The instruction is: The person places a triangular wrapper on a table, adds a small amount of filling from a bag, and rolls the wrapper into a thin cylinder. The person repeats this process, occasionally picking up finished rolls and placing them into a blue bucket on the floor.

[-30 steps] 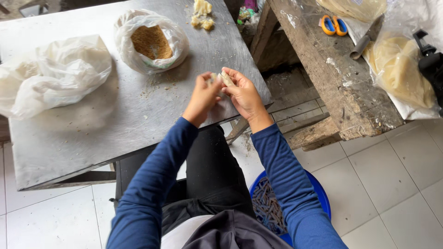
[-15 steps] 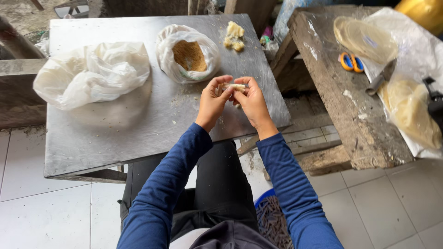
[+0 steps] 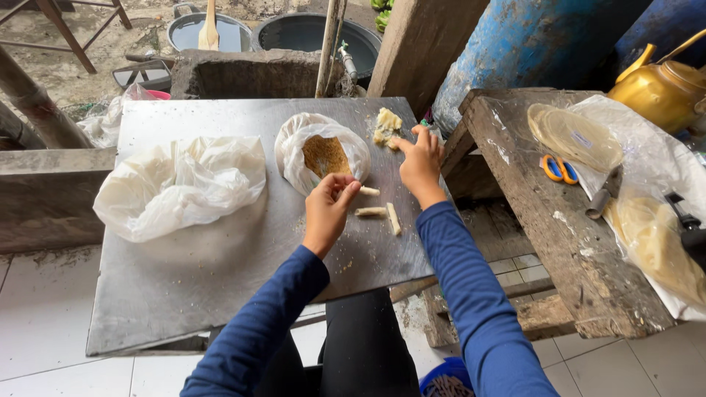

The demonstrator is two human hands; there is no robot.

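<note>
From my head view, my lap hides the near edge of the metal surface (image 3: 220, 294), and my forearms run off the bottom of the frame. What my left hand (image 3: 329, 208) pinches is hard to make out: its fingers are curled at the end of a small pale roll (image 3: 369, 191), touching it, though I cannot tell if they truly grip it. Two more rolls (image 3: 382, 215) lie just right of that hand. My right hand (image 3: 421, 163) is spread loose, holding nothing, fingertips at a small heap of pale wrappers (image 3: 385, 126) near the far right edge.

An open white plastic bag (image 3: 294, 158) sits just beyond my left hand, with brown crumbly filling (image 3: 326, 155) inside. A larger crumpled bag (image 3: 180, 184) lies to the left; its contents are hidden.

The near left of the surface lies bare. To the right, a gap separates it from a rough wooden bench (image 3: 559, 242) carrying round sheets (image 3: 575, 136), orange-handled scissors (image 3: 559, 169) and a brass kettle (image 3: 662, 88), which the frame edge cuts off.
</note>
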